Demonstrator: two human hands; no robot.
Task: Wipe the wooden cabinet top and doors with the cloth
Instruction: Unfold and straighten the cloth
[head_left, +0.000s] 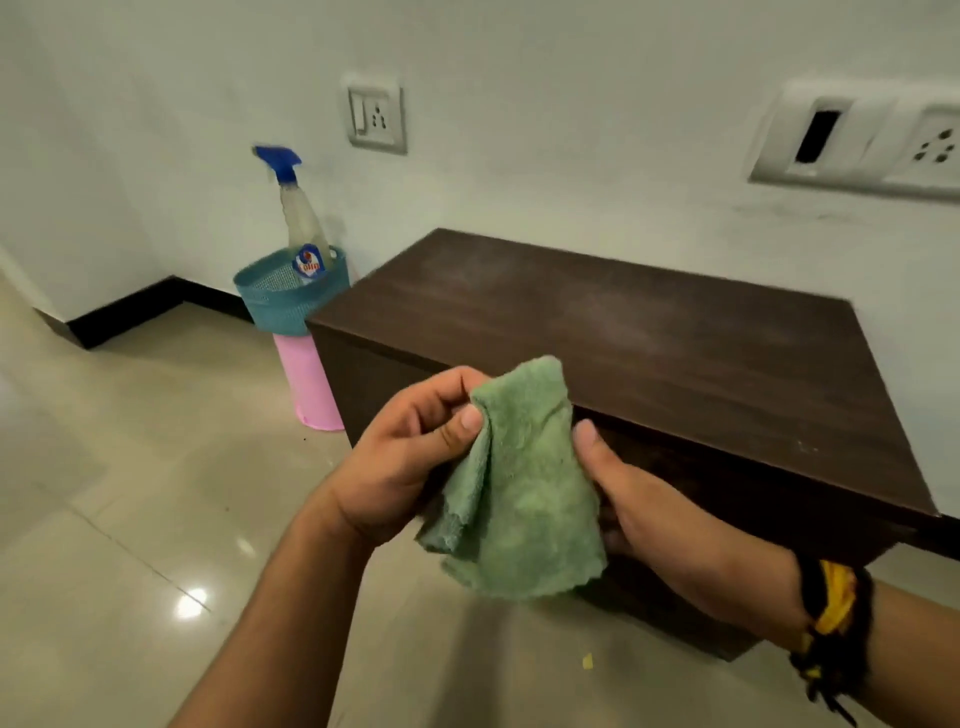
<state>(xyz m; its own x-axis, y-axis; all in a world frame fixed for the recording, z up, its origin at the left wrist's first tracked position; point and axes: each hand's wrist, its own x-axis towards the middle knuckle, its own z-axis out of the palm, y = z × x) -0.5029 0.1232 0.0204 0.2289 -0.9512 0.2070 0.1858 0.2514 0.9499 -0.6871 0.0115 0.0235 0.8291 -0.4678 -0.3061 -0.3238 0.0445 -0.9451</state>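
A low dark wooden cabinet (623, 332) stands against the white wall, its flat top dusty in patches. In front of its near left corner I hold a green cloth (524, 493) in the air with both hands. My left hand (410, 457) pinches the cloth's upper left edge between thumb and fingers. My right hand (644, 514) grips the cloth's right side, thumb on the front and fingers hidden behind it. The cabinet's front face is mostly hidden behind my hands and the cloth.
Left of the cabinet a teal mesh basket (280, 301) sits on a pink bin (309, 384) and holds a spray bottle (301, 223) with a blue trigger. Wall sockets (376, 114) are above. Glossy tiled floor (130, 467) spreads to the left.
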